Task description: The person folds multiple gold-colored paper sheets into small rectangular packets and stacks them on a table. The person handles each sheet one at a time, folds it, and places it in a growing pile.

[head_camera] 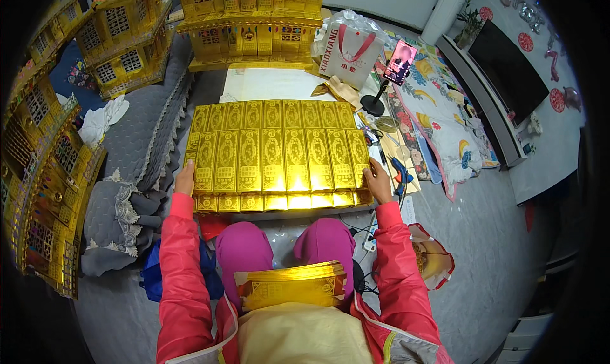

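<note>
Several gold foil paper boxes stand side by side in a row in front of my knees, with embossed patterns on their faces. Behind them runs a second row of gold boxes, and a lower gold layer shows along the front. My left hand presses the left end of the row. At the right end, my right hand grips the edge, its thumb on the front. The two hands hold the row between them. On my lap rests a stack of flat gold card sheets.
Right of the boxes lie a blue glue gun and scissors. A phone stands on a black stand near a white bag bearing writing. Gold paper houses rise behind; a grey sofa is at left.
</note>
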A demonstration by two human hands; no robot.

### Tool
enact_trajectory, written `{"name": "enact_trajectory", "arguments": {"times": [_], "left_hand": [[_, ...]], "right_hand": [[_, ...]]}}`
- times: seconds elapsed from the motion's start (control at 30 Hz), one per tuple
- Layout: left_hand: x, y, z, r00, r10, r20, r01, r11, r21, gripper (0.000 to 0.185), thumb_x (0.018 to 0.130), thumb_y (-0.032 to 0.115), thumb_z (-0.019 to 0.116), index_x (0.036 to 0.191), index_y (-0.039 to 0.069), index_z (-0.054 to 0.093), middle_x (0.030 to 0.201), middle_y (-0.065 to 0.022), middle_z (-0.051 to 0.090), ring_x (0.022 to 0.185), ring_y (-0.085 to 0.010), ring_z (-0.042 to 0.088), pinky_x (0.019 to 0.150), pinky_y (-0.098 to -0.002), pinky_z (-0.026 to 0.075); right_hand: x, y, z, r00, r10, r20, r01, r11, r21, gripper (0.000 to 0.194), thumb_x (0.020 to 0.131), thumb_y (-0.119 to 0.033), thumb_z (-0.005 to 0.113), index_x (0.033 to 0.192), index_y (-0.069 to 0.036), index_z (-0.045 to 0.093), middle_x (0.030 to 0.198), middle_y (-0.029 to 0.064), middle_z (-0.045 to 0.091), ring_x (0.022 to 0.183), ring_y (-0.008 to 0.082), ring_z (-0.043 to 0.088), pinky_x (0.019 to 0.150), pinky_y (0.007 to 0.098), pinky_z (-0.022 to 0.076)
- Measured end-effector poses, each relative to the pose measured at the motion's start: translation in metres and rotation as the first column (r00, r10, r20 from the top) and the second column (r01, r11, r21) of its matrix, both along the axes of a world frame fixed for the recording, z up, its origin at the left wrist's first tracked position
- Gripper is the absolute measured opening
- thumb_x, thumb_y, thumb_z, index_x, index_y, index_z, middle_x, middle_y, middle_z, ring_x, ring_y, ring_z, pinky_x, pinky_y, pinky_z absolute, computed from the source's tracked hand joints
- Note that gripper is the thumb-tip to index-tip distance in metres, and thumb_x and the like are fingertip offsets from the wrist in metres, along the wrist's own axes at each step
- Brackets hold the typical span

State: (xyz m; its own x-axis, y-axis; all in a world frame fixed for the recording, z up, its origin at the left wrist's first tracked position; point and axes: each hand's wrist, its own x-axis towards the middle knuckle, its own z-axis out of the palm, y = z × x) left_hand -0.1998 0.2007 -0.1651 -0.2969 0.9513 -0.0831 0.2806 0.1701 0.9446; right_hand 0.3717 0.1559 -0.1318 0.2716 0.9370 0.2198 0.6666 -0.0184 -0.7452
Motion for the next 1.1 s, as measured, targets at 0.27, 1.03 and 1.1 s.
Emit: {"name": "enact_trajectory", "arguments": {"times": [0.27,1.03,1.1], "left_hand": [[-0.006,0.001,0.000,0.999,0.019,-0.045,-0.019,1.000,0.009,0.066,0.096,0.050,0.049,0.131,-0.006,0.052,0.135,-0.0209,0.054,0.126,-0.0279,0.051,0.102,-0.0344,0.038],[-0.004,-0.006,-0.002,0.977,0.172,-0.126,-0.153,0.977,0.149,0.057,0.099,0.038,0.052,0.136,-0.005,0.047,0.137,-0.0170,0.052,0.126,-0.0247,0.048,0.104,-0.0335,0.037],[0.000,-0.016,0.019,0.957,0.238,-0.168,-0.215,0.965,0.148,0.056,0.099,0.037,0.052,0.136,-0.005,0.046,0.137,-0.0173,0.051,0.126,-0.0250,0.048,0.104,-0.0342,0.037]], "right_hand": [[-0.008,-0.001,0.001,0.999,0.020,-0.027,-0.021,0.999,-0.047,0.046,0.089,-0.018,0.061,0.130,-0.001,0.052,0.111,0.0222,0.066,0.101,0.0307,0.066,0.087,0.0362,0.0506],[0.009,0.002,0.009,0.995,-0.037,-0.095,0.038,0.999,0.014,0.051,0.091,-0.022,0.060,0.133,0.001,0.044,0.125,0.0238,0.059,0.111,0.0365,0.061,0.092,0.0408,0.0478],[0.040,0.009,0.012,0.984,-0.176,0.007,0.171,0.965,0.200,0.032,0.092,-0.019,0.057,0.118,0.000,0.056,0.105,0.0218,0.067,0.094,0.0367,0.065,0.082,0.0429,0.0499]]}}
